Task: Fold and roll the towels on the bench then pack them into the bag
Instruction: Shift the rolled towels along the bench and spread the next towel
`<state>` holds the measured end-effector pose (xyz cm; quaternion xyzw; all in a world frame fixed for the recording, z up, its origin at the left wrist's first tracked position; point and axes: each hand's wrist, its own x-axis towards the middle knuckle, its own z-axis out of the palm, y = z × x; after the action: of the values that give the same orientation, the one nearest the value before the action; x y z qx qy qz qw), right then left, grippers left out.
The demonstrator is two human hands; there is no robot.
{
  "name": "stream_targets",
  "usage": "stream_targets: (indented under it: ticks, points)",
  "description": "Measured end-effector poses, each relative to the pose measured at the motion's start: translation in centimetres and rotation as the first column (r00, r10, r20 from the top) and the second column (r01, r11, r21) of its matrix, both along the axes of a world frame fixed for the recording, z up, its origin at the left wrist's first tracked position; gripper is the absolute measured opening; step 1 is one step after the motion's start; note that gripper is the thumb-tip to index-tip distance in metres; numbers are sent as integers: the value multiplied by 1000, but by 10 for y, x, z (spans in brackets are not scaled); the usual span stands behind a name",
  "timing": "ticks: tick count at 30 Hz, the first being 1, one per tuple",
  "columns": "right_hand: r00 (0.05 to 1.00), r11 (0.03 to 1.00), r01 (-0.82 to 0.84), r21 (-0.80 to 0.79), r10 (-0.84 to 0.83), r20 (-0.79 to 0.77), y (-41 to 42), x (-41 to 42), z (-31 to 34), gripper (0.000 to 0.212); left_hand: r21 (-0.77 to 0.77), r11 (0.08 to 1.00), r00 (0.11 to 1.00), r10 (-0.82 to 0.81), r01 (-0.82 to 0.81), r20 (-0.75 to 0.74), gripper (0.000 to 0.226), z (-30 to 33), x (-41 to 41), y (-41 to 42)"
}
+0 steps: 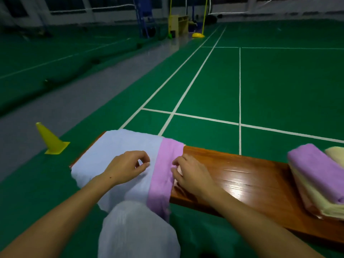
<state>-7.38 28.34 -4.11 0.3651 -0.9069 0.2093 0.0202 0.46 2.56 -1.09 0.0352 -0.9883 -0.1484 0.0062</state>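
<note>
Your bench (242,175) holds a towel (119,151) spread flat at its left end, barely started; a stack (316,181) waits at the right, and no bag shows. Your left hand (128,166) hovers on the blue part, fingers curled, empty. Your right hand (188,172) pinches the purple edge.

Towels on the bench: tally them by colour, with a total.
Blue towel: 1
Purple towels: 2, one laid flat, one rolled on the stack
Pale yellow towels: folded stack, count unclear
Total: at least 4
</note>
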Motion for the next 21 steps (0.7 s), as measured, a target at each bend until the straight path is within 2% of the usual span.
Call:
stream_targets:
  ticks: [3, 6, 9, 12, 15, 18, 21]
  points:
    - [995, 1000, 11, -13, -10, 95, -42, -3, -11, 40, -62, 992, 994, 109, -107, 18, 15, -14, 6, -39]
    - [974, 992, 120, -31, -112, 199, -80, -6, -23, 38, -149, 963, 974, 228, -224, 6, 33, -28, 8, -72]
    - [919, 975, 219, -24, -198, 341, -108, -9, -34, 53, -211, 923, 945, 327, -322, -11, 47, -41, 7, -91]
    - [859, 960, 278, -29, -235, 455, -126, -13, -35, 41, -82, 909, 913, 407, -408, -31, 30, -52, 3, -96]
    - [778, 951, 302, -69, -204, 594, -134, -18, -33, 29, 47, 892, 891, 452, -449, -54, 12, -54, 0, -98]
    - [742, 921, 320, -224, -96, 664, -128, -16, -26, 23, 167, 864, 867, 492, -475, -75, 7, -51, -1, -97]
    - [734, 857, 360, -367, -17, 679, -115, -13, -16, 17, 297, 851, 874, 477, -433, -94, 9, -42, -1, -89]
